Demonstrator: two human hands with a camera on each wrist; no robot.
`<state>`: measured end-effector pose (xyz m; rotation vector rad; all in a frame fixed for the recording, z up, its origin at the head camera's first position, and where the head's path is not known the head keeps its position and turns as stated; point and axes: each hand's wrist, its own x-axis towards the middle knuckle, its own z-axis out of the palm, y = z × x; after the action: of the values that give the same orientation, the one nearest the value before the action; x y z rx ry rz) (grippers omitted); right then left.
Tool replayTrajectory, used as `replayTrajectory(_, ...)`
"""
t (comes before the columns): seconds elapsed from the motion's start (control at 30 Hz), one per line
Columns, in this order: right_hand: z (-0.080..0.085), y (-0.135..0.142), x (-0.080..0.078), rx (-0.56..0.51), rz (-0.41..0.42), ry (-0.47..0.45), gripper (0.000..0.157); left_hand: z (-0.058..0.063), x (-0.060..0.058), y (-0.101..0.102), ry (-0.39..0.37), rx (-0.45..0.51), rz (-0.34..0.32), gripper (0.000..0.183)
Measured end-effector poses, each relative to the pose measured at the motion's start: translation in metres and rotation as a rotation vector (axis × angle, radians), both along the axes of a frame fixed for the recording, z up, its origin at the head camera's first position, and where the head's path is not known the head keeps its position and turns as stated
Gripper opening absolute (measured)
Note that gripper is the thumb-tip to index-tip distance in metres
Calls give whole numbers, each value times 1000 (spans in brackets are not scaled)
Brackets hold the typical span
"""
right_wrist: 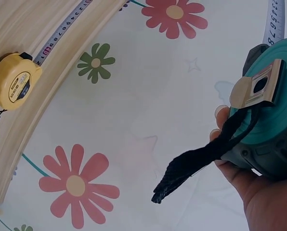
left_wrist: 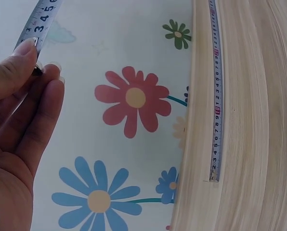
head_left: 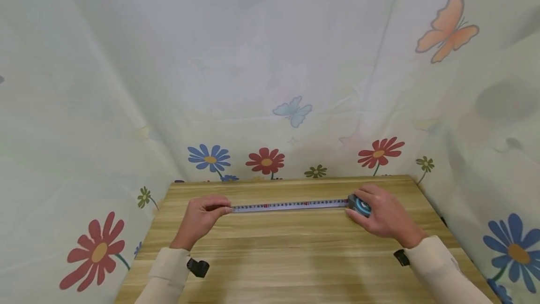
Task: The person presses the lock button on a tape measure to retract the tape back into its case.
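Observation:
My left hand (head_left: 202,215) pinches the end of a tape measure's blade (head_left: 287,206) between thumb and finger. My right hand (head_left: 384,212) grips the teal and dark case of that tape measure (head_left: 360,205), with the blade pulled out straight between both hands. In the right wrist view the case shows a metal belt clip (right_wrist: 264,86) and a hanging black strap (right_wrist: 191,156). A yellow tape measure (right_wrist: 13,79) lies on the table, its own blade (left_wrist: 217,91) drawn out too. From the head view the yellow case is hidden.
The wooden table (head_left: 287,257) has light grain and meets a pale curtain (head_left: 261,50) printed with flowers and butterflies at its back edge. The same cloth hangs at both sides. A small black camera (head_left: 198,267) is strapped at the left wrist.

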<state>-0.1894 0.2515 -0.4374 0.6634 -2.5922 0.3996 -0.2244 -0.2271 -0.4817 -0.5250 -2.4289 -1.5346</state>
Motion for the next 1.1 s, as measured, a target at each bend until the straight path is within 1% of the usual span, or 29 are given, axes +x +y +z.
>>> replayTrajectory(0.1,0,-2,1,-1,-7,-9,41,0,-1,0,6,0,-9,10)
replayTrajectory(0.23,0,-4,1,-3,-8,-16,41,0,0,0,3,0,-4,10)
replayTrajectory(0.5,1,-8,-1,-3,1,-12,43,5,3,2,9,-6,-4,11)
replayTrajectory(0.8,4,-10,-2,-8,10,-19,42,5,1,1,6,-15,4,10)
replayTrajectory(1.1,5,-11,-2,0,-7,-37,43,4,0,2,22,-12,-25,10)
